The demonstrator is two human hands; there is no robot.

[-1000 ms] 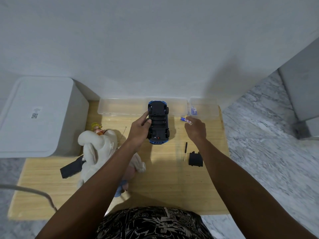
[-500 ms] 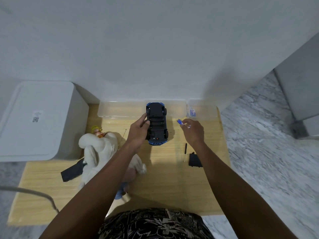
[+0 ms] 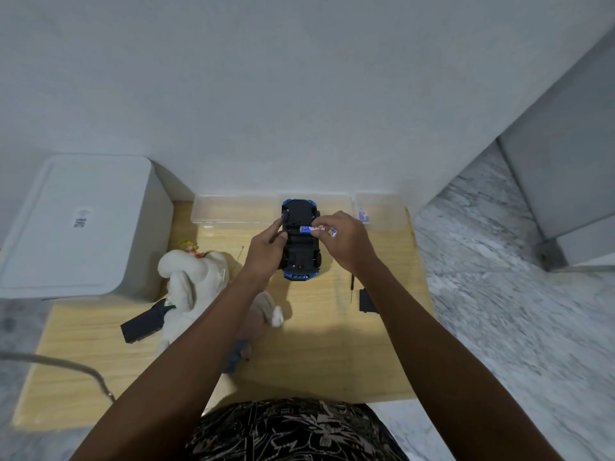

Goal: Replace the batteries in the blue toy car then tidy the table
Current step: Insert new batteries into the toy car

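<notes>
The blue toy car [image 3: 301,251] lies upside down on the wooden table [image 3: 332,344], its black underside facing up. My left hand [image 3: 266,249] grips the car's left side. My right hand [image 3: 346,241] pinches a blue and white battery [image 3: 307,229] and holds it lying crosswise over the car's underside. A second battery end [image 3: 333,232] shows under my right fingers. The black battery cover [image 3: 366,301] and a thin screwdriver [image 3: 351,287] lie on the table to the right of the car.
Two clear plastic trays stand along the wall, a long one [image 3: 233,211] and a small one [image 3: 379,211] with blue items inside. A white plush doll [image 3: 193,277] and a black remote [image 3: 143,322] lie at the left. A white bin [image 3: 76,224] stands beside the table.
My right hand has carried the battery left from near the small tray to above the car's underside. My left hand has kept its hold on the car.
</notes>
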